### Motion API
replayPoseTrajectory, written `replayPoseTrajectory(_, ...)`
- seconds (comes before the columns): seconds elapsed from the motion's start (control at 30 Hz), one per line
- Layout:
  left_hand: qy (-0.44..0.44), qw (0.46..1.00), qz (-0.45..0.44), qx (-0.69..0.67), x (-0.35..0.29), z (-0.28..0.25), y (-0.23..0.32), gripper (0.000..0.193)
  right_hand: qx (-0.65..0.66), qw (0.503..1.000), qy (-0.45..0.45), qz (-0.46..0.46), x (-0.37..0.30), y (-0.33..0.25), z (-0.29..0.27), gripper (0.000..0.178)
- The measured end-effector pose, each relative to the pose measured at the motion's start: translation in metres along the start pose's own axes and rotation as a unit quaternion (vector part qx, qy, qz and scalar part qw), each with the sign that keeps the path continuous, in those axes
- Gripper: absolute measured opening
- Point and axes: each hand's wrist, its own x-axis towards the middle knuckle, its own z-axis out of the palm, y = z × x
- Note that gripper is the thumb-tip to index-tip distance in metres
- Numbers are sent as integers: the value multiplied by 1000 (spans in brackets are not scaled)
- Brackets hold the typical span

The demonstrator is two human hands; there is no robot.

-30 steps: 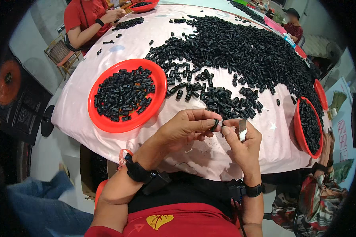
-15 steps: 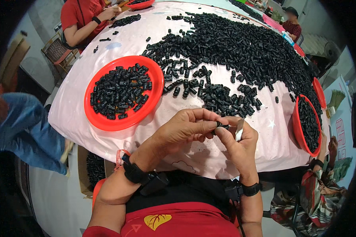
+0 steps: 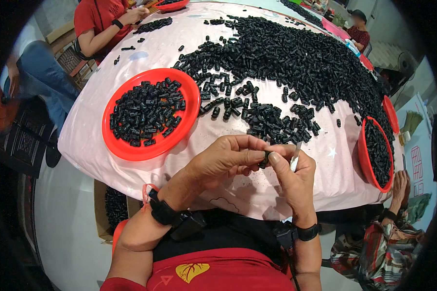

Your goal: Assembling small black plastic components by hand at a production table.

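Note:
Above the near edge of the table, my left hand (image 3: 223,161) is closed, pinching a small black plastic part (image 3: 264,161) between thumb and fingertips. My right hand (image 3: 295,178) meets it there, its thumb against the part. A thin, pale, blade-like strip (image 3: 295,156) is gripped in the right fingers and sticks up beside the index finger; its other end is hidden. Just beyond both hands lies a loose cluster of similar black parts (image 3: 277,121). To the left, a round red basin (image 3: 193,104) holds many more of them.
A large heap of black parts (image 3: 296,53) covers the far table on a pale pink cloth (image 3: 97,116). Another red basin (image 3: 363,157) stands at the right edge. Co-workers sit around the table. On the floor at left is a cardboard box (image 3: 101,213) of black parts.
The black part has turned between my fingers, and my right thumb has shifted up onto it. At the left, a person in jeans has moved farther away along the table.

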Motion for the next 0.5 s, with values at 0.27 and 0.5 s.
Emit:
replayPoseTrajectory(0.27, 4, 999, -4, -38, -2, 2, 0, 27, -116, 993, 23, -23, -2, -10, -8, 13)
replayPoseTrajectory(0.5, -30, 998, 5, -54, -1, 2, -3, 28, -207, 977, -46, 7, -3, -10, -5, 32)
